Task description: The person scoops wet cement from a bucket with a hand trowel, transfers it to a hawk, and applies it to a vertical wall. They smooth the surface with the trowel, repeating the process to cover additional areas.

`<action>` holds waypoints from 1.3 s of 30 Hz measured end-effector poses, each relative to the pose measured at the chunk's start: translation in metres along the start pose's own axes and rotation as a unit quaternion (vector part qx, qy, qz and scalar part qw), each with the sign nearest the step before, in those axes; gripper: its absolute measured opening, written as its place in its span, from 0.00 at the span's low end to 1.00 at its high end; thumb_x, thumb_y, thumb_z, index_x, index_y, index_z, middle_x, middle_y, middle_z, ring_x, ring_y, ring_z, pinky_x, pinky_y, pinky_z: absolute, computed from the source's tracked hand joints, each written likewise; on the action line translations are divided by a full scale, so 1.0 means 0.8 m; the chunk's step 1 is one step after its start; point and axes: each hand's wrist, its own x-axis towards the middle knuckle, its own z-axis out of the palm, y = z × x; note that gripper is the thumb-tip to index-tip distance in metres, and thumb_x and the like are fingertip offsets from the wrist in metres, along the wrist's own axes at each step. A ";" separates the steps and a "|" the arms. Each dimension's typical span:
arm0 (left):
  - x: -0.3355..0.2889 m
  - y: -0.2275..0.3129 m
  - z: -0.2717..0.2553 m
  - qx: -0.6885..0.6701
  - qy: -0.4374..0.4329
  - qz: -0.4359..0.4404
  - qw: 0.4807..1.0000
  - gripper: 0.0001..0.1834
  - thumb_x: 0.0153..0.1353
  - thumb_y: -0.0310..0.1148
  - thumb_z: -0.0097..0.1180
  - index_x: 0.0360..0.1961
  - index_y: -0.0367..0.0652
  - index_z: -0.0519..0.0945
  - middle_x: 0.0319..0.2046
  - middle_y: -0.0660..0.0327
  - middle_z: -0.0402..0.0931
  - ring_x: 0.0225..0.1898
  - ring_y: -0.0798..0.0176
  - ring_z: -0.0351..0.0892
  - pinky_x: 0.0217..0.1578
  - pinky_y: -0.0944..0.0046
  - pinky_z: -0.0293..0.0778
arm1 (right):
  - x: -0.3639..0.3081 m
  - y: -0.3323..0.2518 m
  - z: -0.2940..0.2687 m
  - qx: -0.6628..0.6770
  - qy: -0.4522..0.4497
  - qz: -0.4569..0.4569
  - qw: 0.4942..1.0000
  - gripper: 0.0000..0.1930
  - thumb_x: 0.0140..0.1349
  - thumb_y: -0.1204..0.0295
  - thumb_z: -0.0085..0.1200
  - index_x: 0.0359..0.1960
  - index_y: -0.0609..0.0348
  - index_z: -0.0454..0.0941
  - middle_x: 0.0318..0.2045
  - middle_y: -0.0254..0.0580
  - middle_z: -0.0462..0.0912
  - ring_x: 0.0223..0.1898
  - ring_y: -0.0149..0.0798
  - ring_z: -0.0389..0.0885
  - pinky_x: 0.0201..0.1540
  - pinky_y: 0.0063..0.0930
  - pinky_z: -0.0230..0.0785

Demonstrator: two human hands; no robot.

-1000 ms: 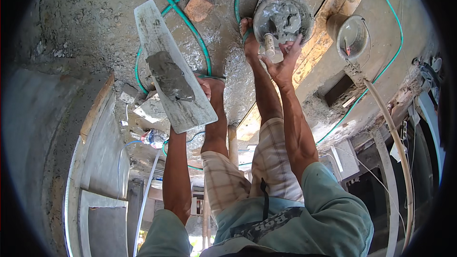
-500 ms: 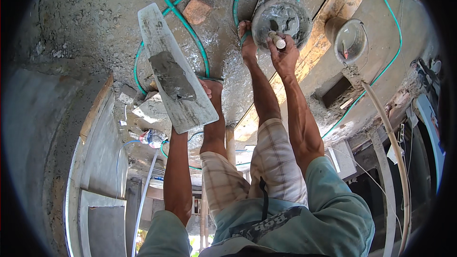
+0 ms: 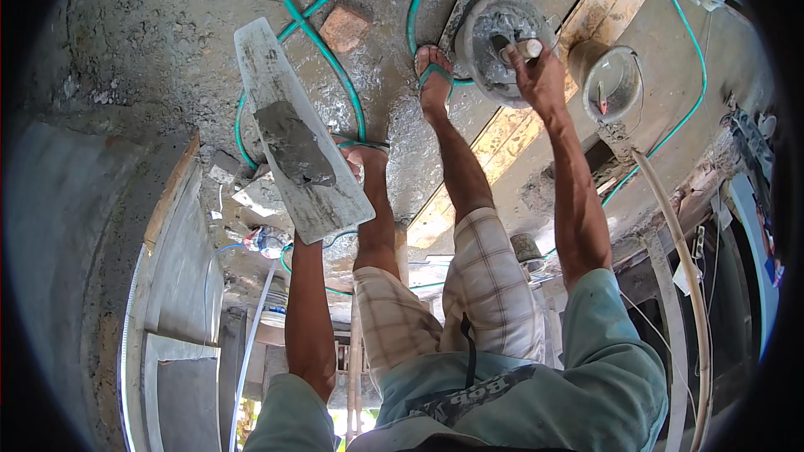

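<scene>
Here we are on a wet grey floor [image 3: 193, 42], and the left hand [image 3: 355, 171] has the long pale board [image 3: 337, 203] up in the air, slanting over the left foot [image 3: 373, 156]. Fingers show at the board's right edge; the rest is underneath, so how firmly they close I can't tell. A dark patch of mortar [image 3: 293, 144] sits mid-board, well inside the corners.

Over to the right hand [image 3: 544, 82]: thumb and fingers wrapped around the round handle of a tool [image 3: 529, 48], right over the basin [image 3: 466, 67] with wet grey mix inside. The tool's working end can't be made out.

And it's crowded down there! The right foot [image 3: 434, 88] is just beside the basin's left rim, a narrow flat bar [image 3: 462, 4] lying between them. A muddy plank [image 3: 494, 151] runs diagonally past the basin, and on its other side a bucket [image 3: 584, 69] tilts, a red-ended tool [image 3: 603, 105] inside. Green hose [image 3: 342, 73] loops everywhere: it crosses itself above the board, one strand slipping behind it, another passing between foot and basin. In between, a reddish brick [image 3: 344, 28] lies near the crossing.
</scene>
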 end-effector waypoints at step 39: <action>0.040 -0.028 -0.005 0.020 -0.168 0.071 0.983 0.27 0.68 0.44 0.49 0.56 0.30 0.69 0.39 0.45 0.81 0.41 0.51 0.81 0.43 0.58 0.79 | 0.227 0.108 -0.068 0.098 -0.046 -0.051 0.993 0.30 0.62 0.43 0.60 0.29 0.65 0.74 0.21 0.29 0.67 0.23 0.25 0.64 0.28 0.25 0.64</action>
